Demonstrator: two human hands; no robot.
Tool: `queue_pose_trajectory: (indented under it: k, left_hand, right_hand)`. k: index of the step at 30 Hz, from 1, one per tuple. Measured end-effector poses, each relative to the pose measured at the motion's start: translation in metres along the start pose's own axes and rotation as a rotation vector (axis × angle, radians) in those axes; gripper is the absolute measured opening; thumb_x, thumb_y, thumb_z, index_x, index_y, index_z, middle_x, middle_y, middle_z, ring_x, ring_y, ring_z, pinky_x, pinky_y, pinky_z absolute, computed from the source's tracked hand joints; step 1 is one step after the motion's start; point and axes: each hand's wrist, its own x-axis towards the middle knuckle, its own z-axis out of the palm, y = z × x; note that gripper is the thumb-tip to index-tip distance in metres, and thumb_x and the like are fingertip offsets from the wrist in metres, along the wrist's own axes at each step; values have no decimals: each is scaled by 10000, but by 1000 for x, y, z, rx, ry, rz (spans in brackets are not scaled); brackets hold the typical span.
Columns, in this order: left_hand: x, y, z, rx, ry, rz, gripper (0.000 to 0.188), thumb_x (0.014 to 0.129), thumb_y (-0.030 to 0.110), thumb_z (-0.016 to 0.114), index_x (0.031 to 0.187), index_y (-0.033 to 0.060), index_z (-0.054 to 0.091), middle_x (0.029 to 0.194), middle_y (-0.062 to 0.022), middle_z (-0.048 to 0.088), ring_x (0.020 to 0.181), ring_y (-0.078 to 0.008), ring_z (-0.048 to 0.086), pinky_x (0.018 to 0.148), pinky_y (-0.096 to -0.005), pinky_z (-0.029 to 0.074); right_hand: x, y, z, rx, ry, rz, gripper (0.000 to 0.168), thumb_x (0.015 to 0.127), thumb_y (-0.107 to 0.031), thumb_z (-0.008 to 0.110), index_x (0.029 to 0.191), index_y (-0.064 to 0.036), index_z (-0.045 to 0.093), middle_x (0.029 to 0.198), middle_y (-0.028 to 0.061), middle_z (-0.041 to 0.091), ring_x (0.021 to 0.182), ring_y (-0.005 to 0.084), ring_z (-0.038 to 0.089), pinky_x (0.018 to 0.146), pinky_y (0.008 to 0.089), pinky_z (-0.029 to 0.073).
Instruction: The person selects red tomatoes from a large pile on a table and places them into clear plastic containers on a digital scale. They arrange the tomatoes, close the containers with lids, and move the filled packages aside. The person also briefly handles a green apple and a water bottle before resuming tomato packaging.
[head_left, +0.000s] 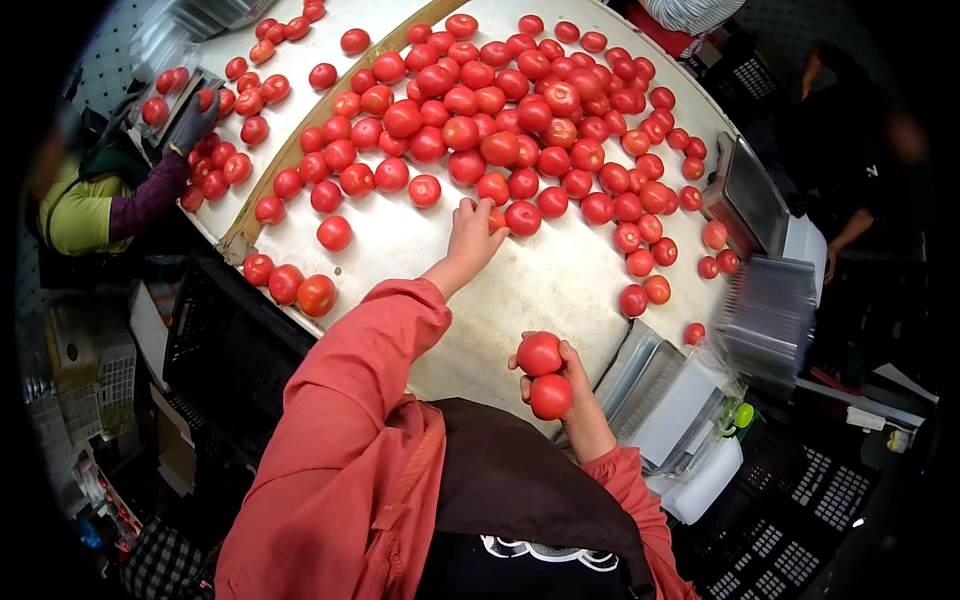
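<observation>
Red tomatoes (476, 97) lie heaped on a pale table (555, 285). My left hand (472, 236) reaches to the near edge of the heap, its fingers around a small tomato (496, 220) that they partly hide. Close beside those fingers lies another tomato (523, 218). Nearer my body, my right hand (574, 382) holds two tomatoes, one (539, 353) just beyond the other (551, 397). Three loose tomatoes (286, 284) sit along the table's near left edge.
A wooden divider (289, 154) crosses the table at left; beyond it a gloved co-worker handles tomatoes. At right are a metal scale (750, 199), stacked clear plastic trays (766, 319) and another scale-like device (664, 397). Black crates (225, 345) stand below the near left edge.
</observation>
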Motion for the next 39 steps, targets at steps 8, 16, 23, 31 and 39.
queue_pose_trajectory:
  k: [8, 16, 23, 31, 39]
  left_hand:
    - [-44, 16, 5, 300, -235, 214, 564, 711, 183, 778, 1192, 33, 525, 1075, -167, 491, 1017, -348, 505, 818, -466, 479]
    - [-13, 11, 41, 478, -209, 21, 716, 731, 101, 711, 1381, 92, 412, 1256, -179, 467, 1103, -372, 497, 848, -488, 509]
    - [5, 43, 44, 538, -293, 18, 806, 819, 270, 743, 1473, 127, 293, 1310, -152, 398, 1126, -372, 502, 803, -520, 531]
    - [-4, 30, 38, 487, -396, 72, 770, 819, 232, 729, 1456, 101, 317, 1261, -160, 441, 1094, -380, 526, 783, -506, 543]
    - [-84, 72, 39, 549, -383, 25, 812, 809, 337, 731, 1467, 107, 315, 1248, -174, 470, 1062, -394, 552, 834, -516, 520]
  right_hand:
    - [-44, 8, -18, 129, 13, -77, 630, 926, -527, 514, 1341, -57, 447, 1060, 250, 610, 590, 298, 658, 482, 358, 541]
    - [-85, -3, -7, 99, 69, -150, 643, 918, -567, 503, 1265, -26, 486, 1054, 246, 637, 616, 279, 667, 540, 352, 566]
    - [-155, -13, 11, 112, 256, -339, 777, 895, -725, 424, 1249, -34, 474, 1032, 193, 610, 649, 250, 652, 520, 342, 533]
    - [-234, 2, 0, 127, 103, -587, 786, 870, -609, 550, 1388, -32, 421, 1106, 192, 590, 664, 255, 615, 571, 363, 507]
    - [-286, 29, -24, 148, 92, -595, 714, 865, -469, 568, 1413, -40, 412, 1150, 208, 579, 657, 247, 597, 567, 355, 484]
